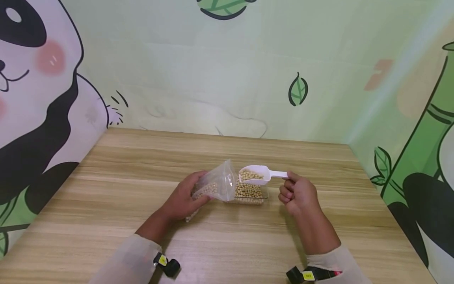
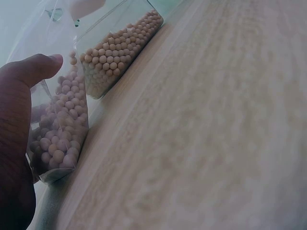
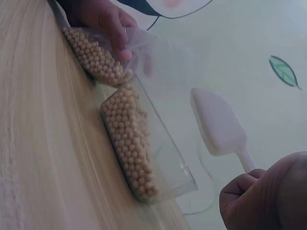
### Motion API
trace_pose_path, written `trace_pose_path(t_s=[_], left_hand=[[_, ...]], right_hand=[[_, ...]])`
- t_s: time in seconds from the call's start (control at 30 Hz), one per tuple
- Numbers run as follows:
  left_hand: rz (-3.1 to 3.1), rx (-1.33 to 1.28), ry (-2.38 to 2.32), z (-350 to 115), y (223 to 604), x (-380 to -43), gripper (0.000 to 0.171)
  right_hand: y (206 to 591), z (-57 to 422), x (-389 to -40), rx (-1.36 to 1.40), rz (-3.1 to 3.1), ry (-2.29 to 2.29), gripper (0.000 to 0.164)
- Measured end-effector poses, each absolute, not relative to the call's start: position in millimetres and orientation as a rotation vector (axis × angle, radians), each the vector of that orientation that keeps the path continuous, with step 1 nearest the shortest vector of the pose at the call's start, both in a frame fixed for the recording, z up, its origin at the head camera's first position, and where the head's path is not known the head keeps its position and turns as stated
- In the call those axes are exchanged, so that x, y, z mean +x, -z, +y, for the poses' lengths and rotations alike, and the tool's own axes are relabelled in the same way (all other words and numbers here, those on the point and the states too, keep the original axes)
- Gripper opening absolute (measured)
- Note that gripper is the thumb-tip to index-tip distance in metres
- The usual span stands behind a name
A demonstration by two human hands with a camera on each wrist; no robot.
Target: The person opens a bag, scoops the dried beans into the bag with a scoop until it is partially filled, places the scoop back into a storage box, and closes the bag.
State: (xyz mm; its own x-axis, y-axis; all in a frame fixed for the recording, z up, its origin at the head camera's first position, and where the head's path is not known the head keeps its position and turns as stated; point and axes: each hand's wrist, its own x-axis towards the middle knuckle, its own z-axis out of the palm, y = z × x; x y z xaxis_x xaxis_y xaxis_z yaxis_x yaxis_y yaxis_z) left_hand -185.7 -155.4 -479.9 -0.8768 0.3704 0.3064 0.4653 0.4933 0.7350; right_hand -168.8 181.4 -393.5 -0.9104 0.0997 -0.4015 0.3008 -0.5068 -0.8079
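My left hand (image 1: 186, 198) grips a clear plastic bag (image 1: 224, 182) from the side, thumb in front. Soybeans (image 2: 64, 120) fill the bag's lower part, and its mouth leans toward a clear box (image 3: 168, 139). That box stands on the table with many more soybeans (image 3: 125, 139) in it. A white scoop (image 1: 264, 172) heaped with soybeans is held level above the box, close to the bag's mouth. The fingers of my right hand (image 1: 299, 193) pinch the end of its handle. From the right wrist view only the scoop's underside shows.
The wood-grain table (image 1: 124, 165) runs back to a wall (image 1: 177, 79) printed with a panda and leaves. Each forearm has a light sleeve and a strapped-on black wrist camera (image 1: 172, 267).
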Motion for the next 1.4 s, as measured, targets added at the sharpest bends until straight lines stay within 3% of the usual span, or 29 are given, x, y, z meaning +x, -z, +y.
trace_pose_path(t_s=[0.5, 1.4], left_hand=[[-2.631, -0.725, 1.355, -156, 480, -185, 0.066], [-2.625, -0.734, 1.349, -156, 482, -186, 0.066]], right_hand=[[378, 158, -154, 0.558, 1.58, 2.558, 0.033], [360, 133, -127, 0.362, 2.276, 2.416, 0.029]])
